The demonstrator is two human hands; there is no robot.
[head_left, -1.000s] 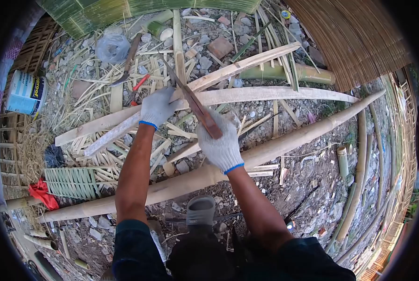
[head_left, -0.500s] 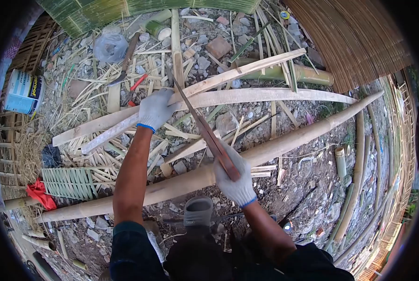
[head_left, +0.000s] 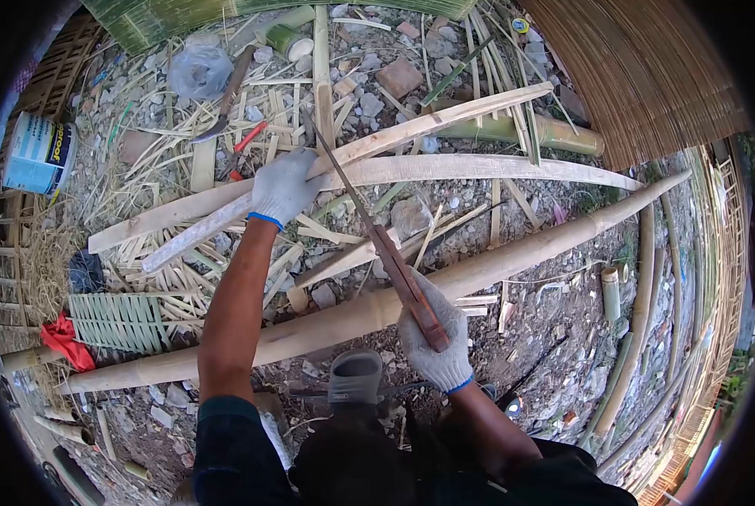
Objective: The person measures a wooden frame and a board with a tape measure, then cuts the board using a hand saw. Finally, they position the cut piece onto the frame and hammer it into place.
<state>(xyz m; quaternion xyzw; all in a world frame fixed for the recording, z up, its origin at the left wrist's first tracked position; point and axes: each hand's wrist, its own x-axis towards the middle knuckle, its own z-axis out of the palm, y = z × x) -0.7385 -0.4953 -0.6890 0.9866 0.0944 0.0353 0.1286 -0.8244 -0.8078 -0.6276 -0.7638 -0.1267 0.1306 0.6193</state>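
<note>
My left hand [head_left: 283, 187], in a white glove with a blue cuff, is closed over a pale wooden strip [head_left: 445, 121], pressing it where it crosses a second long plank [head_left: 479, 167]. My gloved right hand [head_left: 436, 337] is wrapped round the brown wooden handle of a handsaw [head_left: 356, 202]. Its narrow blade, seen nearly edge-on, lies slantwise across the strip just right of my left hand. Beneath the saw, a thick bamboo pole [head_left: 335, 319] runs across the ground.
Split bamboo slivers and rubble cover the ground. A curved knife [head_left: 226, 94], a red-handled tool [head_left: 249, 139] and a plastic bag [head_left: 200, 72] lie at upper left. A paint bucket [head_left: 40, 153] stands far left; a woven panel [head_left: 120, 322] lies below. Bamboo poles [head_left: 635, 329] lie right.
My right hand has pulled the handsaw back toward my body and slightly right. My left hand keeps its hold on the wooden strip; the view has shifted a little.
</note>
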